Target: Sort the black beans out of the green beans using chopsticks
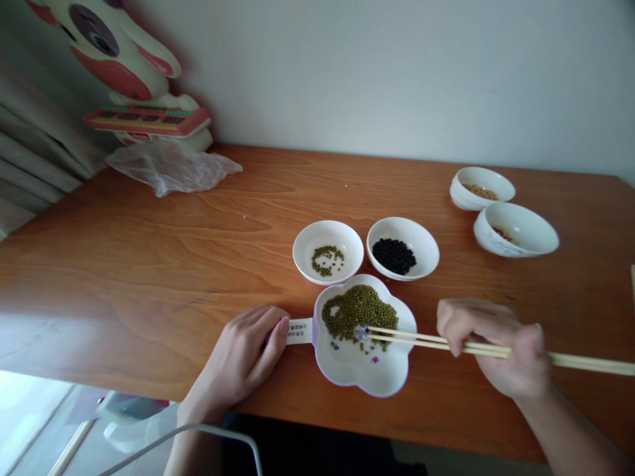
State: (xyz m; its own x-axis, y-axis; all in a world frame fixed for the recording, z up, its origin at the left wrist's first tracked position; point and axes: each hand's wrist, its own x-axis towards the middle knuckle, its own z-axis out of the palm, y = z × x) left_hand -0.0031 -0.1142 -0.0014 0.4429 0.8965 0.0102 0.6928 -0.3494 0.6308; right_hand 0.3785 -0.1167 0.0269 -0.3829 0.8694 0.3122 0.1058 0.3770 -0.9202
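Observation:
My left hand is closed round the handle of a flower-shaped plate, white with a lilac rim. Green mung beans cover the plate's upper part. My right hand grips a pair of wooden chopsticks, whose tips rest among the beans near the plate's middle. Whether a bean is pinched between the tips is too small to tell. Just beyond the plate stand a white bowl with some mung beans and another white bowl holding black beans.
At the back right are a bowl of yellowish grains and a bowl with a few reddish bits. A crumpled plastic bag lies at the back left, before a toy keyboard. A cable crosses below my left wrist.

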